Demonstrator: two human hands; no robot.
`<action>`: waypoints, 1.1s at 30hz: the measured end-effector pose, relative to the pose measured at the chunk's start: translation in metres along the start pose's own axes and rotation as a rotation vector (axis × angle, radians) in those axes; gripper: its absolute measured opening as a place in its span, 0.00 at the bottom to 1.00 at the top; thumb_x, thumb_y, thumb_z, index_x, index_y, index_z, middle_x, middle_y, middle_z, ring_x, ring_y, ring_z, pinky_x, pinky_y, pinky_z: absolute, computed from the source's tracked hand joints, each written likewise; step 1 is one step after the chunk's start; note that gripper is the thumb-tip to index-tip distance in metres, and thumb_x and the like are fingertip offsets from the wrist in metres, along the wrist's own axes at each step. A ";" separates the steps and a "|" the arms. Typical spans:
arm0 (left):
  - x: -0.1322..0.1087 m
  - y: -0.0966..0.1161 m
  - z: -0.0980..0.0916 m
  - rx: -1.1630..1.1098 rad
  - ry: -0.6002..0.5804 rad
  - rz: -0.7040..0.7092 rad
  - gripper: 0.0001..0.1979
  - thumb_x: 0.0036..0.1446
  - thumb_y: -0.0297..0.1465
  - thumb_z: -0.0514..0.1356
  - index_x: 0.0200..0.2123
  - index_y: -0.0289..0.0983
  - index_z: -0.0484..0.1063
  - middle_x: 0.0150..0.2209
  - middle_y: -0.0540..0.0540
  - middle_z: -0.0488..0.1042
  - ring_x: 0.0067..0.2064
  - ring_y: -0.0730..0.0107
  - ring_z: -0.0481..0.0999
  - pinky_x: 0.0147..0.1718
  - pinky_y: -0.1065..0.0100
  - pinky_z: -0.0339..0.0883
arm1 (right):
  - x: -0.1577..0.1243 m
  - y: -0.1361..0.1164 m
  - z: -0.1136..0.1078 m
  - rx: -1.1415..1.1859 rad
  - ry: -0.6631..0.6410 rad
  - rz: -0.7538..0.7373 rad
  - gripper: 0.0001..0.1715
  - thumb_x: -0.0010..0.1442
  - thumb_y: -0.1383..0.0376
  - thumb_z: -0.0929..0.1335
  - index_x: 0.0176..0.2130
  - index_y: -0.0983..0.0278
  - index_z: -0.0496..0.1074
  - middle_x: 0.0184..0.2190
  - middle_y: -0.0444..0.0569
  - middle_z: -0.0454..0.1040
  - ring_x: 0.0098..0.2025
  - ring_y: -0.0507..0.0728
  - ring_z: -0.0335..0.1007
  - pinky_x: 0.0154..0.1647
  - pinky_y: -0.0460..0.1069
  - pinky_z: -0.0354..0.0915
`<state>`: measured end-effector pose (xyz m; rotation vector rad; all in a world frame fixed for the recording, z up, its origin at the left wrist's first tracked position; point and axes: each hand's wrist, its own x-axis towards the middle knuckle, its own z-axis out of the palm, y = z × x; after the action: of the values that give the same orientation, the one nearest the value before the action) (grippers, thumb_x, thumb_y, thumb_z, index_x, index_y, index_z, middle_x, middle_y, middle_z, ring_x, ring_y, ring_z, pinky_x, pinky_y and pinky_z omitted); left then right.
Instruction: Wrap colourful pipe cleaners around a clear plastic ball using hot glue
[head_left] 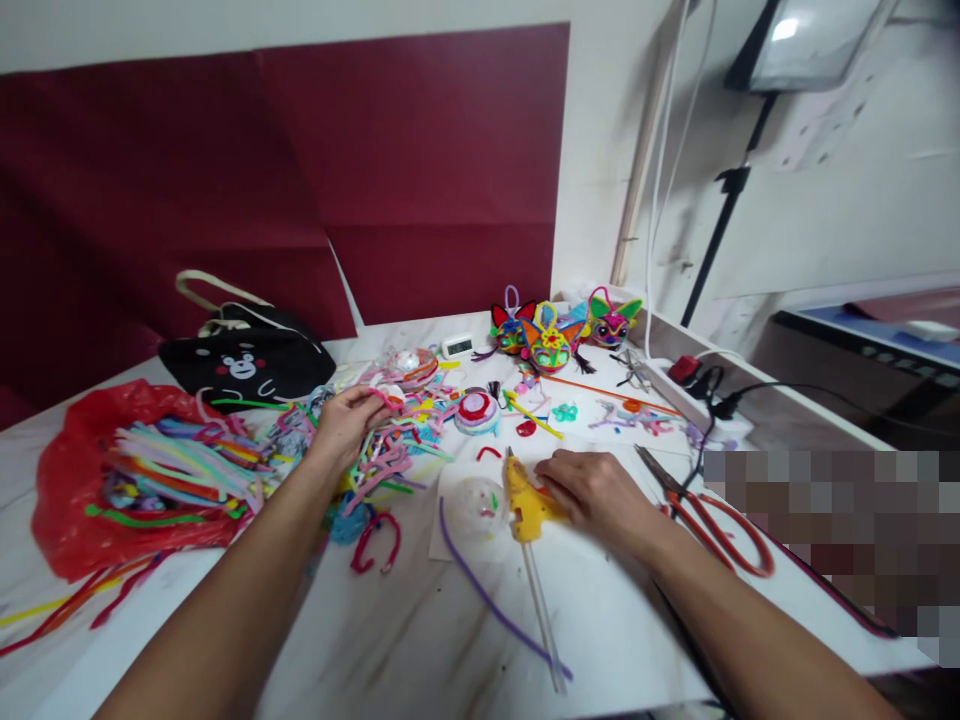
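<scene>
My left hand (349, 425) reaches over the craft pile with its fingertips pinched on a small pink-and-white piece (391, 398), whose exact kind I cannot make out. My right hand (596, 490) is closed around the handle of a yellow hot glue gun (523, 503). The gun lies on the table, nozzle pointing away, with a clear glue stick (541, 615) out of its back. Left of the gun, a clear rounded plastic piece (478, 508) rests on a white sheet (442, 548). A purple pipe cleaner (480, 590) curves past it.
A red plastic bag (64, 500) of pipe cleaners and a black pouch (240, 355) stand left. Finished colourful ornaments (550, 345) sit at the back. Red-handled scissors (724, 530) lie right, near a power strip (694, 400) and black cable. A lamp (810, 45) stands behind.
</scene>
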<state>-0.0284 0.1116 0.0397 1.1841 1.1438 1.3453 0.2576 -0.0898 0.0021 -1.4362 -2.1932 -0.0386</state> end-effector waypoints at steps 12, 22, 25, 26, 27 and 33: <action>-0.062 -0.014 0.003 0.106 -0.051 0.008 0.12 0.45 0.36 0.65 0.27 0.37 0.66 0.15 0.53 0.72 0.15 0.73 0.71 0.16 0.73 0.68 | -0.002 0.004 -0.001 0.061 0.066 -0.015 0.15 0.67 0.68 0.60 0.37 0.65 0.75 0.31 0.51 0.77 0.31 0.53 0.73 0.32 0.46 0.62; -0.074 -0.033 0.002 0.286 -0.116 0.212 0.08 0.48 0.37 0.62 0.28 0.39 0.70 0.18 0.51 0.75 0.20 0.66 0.77 0.22 0.68 0.74 | 0.017 -0.018 -0.017 0.552 0.043 0.296 0.12 0.62 0.61 0.67 0.35 0.67 0.77 0.26 0.47 0.76 0.24 0.50 0.65 0.23 0.44 0.59; -0.076 -0.032 -0.001 0.368 -0.126 0.324 0.07 0.50 0.36 0.62 0.30 0.39 0.72 0.20 0.51 0.76 0.23 0.65 0.78 0.27 0.67 0.74 | 0.036 -0.032 -0.025 0.588 -0.059 0.272 0.10 0.60 0.62 0.68 0.37 0.67 0.77 0.24 0.44 0.73 0.24 0.49 0.62 0.25 0.44 0.58; -0.077 -0.031 -0.002 0.393 -0.130 0.360 0.07 0.50 0.35 0.62 0.31 0.39 0.73 0.21 0.50 0.76 0.24 0.65 0.78 0.29 0.67 0.74 | 0.045 -0.036 -0.025 0.584 -0.068 0.252 0.10 0.60 0.63 0.68 0.38 0.66 0.77 0.25 0.43 0.73 0.25 0.49 0.62 0.26 0.44 0.58; -0.077 -0.031 -0.002 0.417 -0.133 0.393 0.07 0.50 0.35 0.62 0.32 0.39 0.74 0.23 0.50 0.77 0.26 0.65 0.78 0.31 0.67 0.74 | 0.055 -0.041 -0.022 0.575 -0.076 0.236 0.09 0.59 0.64 0.69 0.39 0.65 0.77 0.27 0.43 0.73 0.27 0.50 0.64 0.29 0.45 0.60; -0.077 -0.030 -0.004 0.505 -0.153 0.526 0.07 0.50 0.35 0.63 0.33 0.40 0.76 0.35 0.44 0.81 0.35 0.61 0.79 0.43 0.64 0.71 | 0.117 -0.057 0.021 0.685 -0.058 0.377 0.09 0.54 0.63 0.74 0.38 0.63 0.77 0.25 0.42 0.74 0.26 0.50 0.67 0.28 0.45 0.61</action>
<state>-0.0256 0.0370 0.0030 2.0273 1.1379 1.3444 0.1645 -0.0092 0.0486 -1.4012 -1.6793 0.8091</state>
